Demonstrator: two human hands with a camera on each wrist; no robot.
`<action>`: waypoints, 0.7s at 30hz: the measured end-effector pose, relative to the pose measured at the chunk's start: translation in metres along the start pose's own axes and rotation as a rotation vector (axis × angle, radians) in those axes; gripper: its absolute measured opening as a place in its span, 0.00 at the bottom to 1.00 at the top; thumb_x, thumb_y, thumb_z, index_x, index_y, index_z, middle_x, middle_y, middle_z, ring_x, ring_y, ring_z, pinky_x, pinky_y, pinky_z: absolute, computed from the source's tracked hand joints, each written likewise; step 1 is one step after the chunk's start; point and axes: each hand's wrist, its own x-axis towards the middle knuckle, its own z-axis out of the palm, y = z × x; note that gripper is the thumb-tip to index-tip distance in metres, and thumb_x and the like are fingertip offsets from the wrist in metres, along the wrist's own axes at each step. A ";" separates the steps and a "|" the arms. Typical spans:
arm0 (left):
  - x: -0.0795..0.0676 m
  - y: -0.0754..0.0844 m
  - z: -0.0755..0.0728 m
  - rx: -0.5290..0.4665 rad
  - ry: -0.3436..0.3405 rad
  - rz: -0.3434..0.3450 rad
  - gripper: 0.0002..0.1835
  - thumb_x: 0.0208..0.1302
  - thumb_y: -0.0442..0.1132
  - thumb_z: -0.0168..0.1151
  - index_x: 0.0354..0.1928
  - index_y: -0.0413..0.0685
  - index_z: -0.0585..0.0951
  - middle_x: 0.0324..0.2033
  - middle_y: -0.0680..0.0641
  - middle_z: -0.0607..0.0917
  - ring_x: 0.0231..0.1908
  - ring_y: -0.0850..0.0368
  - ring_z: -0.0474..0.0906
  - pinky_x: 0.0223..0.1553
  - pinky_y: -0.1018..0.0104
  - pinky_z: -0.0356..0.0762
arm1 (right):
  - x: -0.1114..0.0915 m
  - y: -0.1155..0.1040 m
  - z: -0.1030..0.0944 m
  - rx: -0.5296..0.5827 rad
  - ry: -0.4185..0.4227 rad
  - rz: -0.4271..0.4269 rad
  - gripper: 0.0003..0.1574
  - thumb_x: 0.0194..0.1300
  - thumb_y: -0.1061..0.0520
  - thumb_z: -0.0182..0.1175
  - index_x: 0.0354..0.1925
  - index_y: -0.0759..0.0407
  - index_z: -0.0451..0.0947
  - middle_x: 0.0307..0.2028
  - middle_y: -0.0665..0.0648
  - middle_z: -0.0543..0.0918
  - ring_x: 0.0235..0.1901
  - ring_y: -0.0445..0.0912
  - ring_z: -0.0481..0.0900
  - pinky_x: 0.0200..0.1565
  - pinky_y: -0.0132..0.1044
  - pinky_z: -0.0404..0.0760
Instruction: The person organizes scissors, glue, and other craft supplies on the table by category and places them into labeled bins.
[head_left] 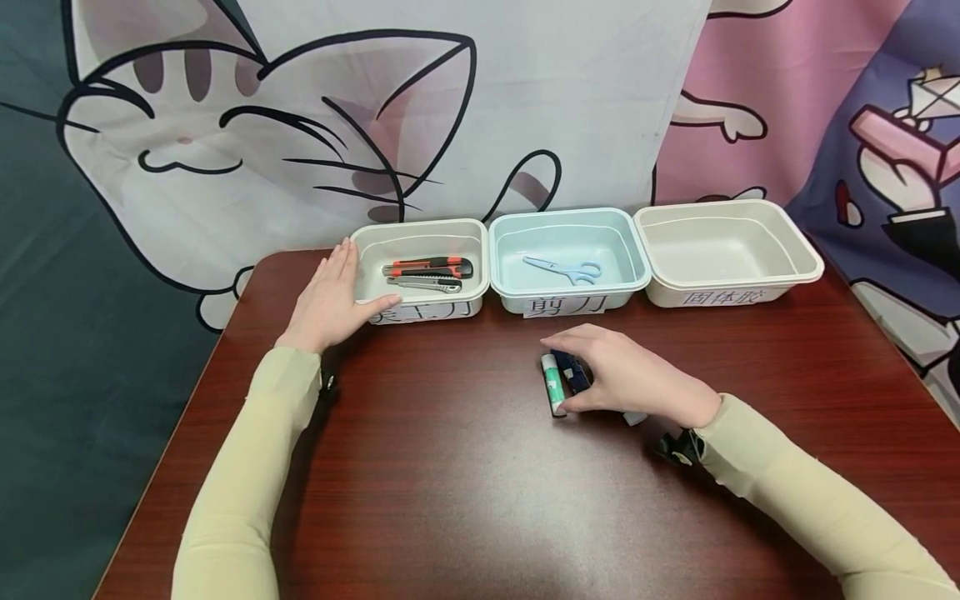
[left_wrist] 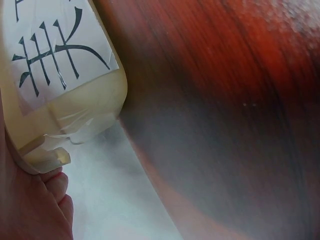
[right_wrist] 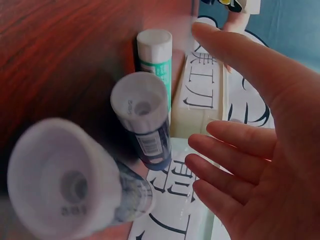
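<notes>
My left hand rests along the left side of the first cream box, fingers straight, thumb at its front rim. Several box cutters lie inside that box. My right hand hovers over a group of glue sticks on the table, its thumb and fingers spread apart around them. A green glue stick with white ends lies beside a navy glue stick, which the hand partly covers. In the right wrist view a third glue stick, dark with a wide white end, is nearest; the palm holds nothing.
A light blue box with blue scissors stands in the middle of the row. To its right is another cream box with nothing in it. Paper labels mark the box fronts. A cat-print cloth hangs behind the brown table.
</notes>
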 end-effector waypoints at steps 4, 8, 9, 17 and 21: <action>0.000 0.000 0.001 -0.001 0.004 0.002 0.62 0.51 0.78 0.44 0.72 0.39 0.38 0.72 0.44 0.38 0.70 0.52 0.33 0.68 0.60 0.31 | 0.001 0.000 0.005 -0.010 0.007 -0.021 0.51 0.39 0.37 0.74 0.59 0.59 0.73 0.53 0.50 0.75 0.55 0.43 0.68 0.56 0.39 0.69; 0.000 0.000 0.001 -0.005 0.008 0.005 0.62 0.51 0.78 0.45 0.72 0.39 0.39 0.72 0.43 0.39 0.70 0.52 0.34 0.68 0.60 0.31 | 0.002 -0.001 0.010 -0.032 0.014 -0.057 0.49 0.39 0.38 0.75 0.57 0.60 0.75 0.51 0.50 0.76 0.54 0.42 0.69 0.55 0.38 0.70; 0.000 0.000 0.001 -0.006 0.009 0.007 0.62 0.51 0.78 0.45 0.72 0.38 0.39 0.72 0.43 0.39 0.70 0.52 0.34 0.68 0.60 0.31 | 0.003 -0.001 0.011 -0.038 0.013 -0.063 0.49 0.39 0.38 0.75 0.56 0.61 0.75 0.51 0.50 0.76 0.53 0.42 0.69 0.55 0.38 0.70; 0.000 0.000 0.000 -0.008 0.013 0.012 0.62 0.51 0.78 0.45 0.72 0.38 0.39 0.72 0.43 0.40 0.70 0.51 0.34 0.68 0.59 0.32 | 0.005 -0.002 0.015 -0.077 -0.011 -0.093 0.48 0.39 0.39 0.75 0.55 0.62 0.75 0.49 0.53 0.77 0.52 0.44 0.70 0.55 0.38 0.70; 0.001 0.000 0.001 -0.004 0.012 0.007 0.62 0.51 0.78 0.45 0.72 0.39 0.39 0.72 0.43 0.40 0.70 0.52 0.34 0.68 0.60 0.32 | 0.006 -0.002 0.016 -0.088 -0.020 -0.098 0.47 0.40 0.40 0.74 0.55 0.63 0.76 0.50 0.54 0.77 0.53 0.46 0.69 0.56 0.39 0.69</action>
